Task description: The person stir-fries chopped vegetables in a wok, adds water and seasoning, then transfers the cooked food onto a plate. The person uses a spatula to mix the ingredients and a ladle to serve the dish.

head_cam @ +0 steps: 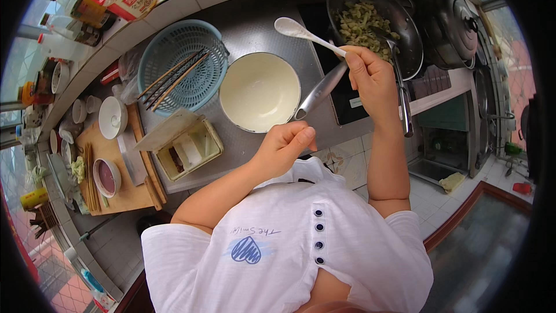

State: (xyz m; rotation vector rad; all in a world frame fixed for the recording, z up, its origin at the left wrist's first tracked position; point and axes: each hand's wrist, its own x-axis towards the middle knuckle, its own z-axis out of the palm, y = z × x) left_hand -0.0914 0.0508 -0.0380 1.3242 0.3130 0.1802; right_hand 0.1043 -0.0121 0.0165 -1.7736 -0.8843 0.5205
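My right hand (371, 82) holds a white spoon (299, 30) by its handle, between the wok and a cream bowl; something whitish lies in the spoon. Chopped greenish food fills part of the dark wok (406, 34), where a metal spatula (402, 91) rests with its handle over the rim. The wok's metal handle (321, 91) points towards me. My left hand (289, 143) is curled near the end of that handle, just below the cream bowl (260, 91); whether its fingers hold anything is hidden. An open seasoning box (191, 150) with white and dark contents stands left of my left hand.
A blue plastic basket (150, 52) with chopsticks sits behind the seasoning box. At left, a wooden cutting board (130, 200) bears a cleaver (130, 156) and small bowls. Bottles line the tiled ledge (173, 8). A lidded pot (454, 30) stands right of the wok.
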